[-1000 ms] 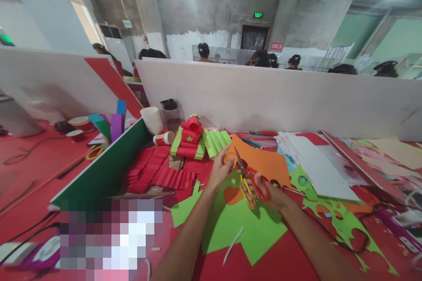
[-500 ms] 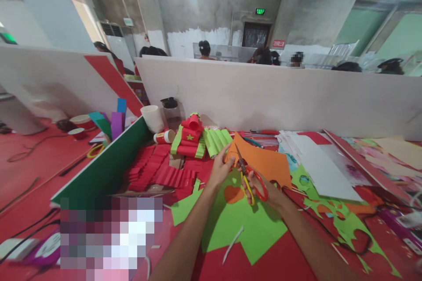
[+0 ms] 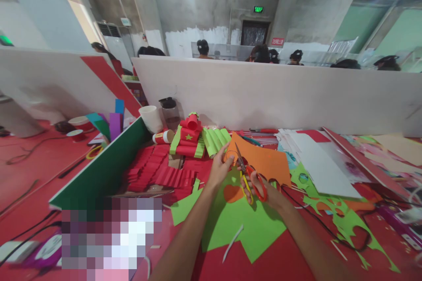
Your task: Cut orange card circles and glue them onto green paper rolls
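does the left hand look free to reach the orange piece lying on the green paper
Probably not without letting go: the left hand holds the orange sheet, though most of the orange piece lies uncovered on the green paper.

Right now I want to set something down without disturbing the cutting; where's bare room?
Bare red surface shows between the forearms, nearer than the green sheet; another lies left of the green board, nearer than the small red cup. It's crowded around the scissors and orange sheet and among the green scraps at right.
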A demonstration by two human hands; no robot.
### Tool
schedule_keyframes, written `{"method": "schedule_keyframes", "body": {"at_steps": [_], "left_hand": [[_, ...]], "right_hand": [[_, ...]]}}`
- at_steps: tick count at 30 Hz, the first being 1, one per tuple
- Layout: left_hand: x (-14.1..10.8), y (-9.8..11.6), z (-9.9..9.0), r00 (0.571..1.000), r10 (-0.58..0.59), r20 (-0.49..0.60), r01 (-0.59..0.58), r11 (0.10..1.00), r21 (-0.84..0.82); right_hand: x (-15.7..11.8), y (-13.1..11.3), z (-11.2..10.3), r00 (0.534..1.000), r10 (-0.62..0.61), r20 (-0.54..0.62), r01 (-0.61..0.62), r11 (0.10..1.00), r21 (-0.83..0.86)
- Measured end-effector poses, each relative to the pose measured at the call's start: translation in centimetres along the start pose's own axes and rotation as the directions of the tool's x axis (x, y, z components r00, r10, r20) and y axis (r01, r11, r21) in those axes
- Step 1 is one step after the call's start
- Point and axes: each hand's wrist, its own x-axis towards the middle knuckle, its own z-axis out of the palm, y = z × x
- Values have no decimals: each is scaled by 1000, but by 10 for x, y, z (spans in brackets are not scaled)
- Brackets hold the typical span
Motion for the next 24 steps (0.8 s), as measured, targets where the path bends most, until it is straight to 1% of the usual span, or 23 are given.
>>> {"method": "schedule_keyframes", "body": {"at_steps": [6,12,17,24], "left_hand": [[-1,1,1,1000,9,24,-10,999,43],[2,-3,0,998,-11,59,11,1000,-2],[2,-3,0,998,-26,55,26,1000,-5],[0,0,2,999,6,52,-5,1000,-13]], "right_hand": [[1,-1,-1,1000,-10,-3,10,999,-42],[0,-3,0,998,0,-57,-2,999,-45],[1,-2,0,998,-11,-54,8,999,-49],[1,-7,4,997,-37,-62,31,996,-86]]}}
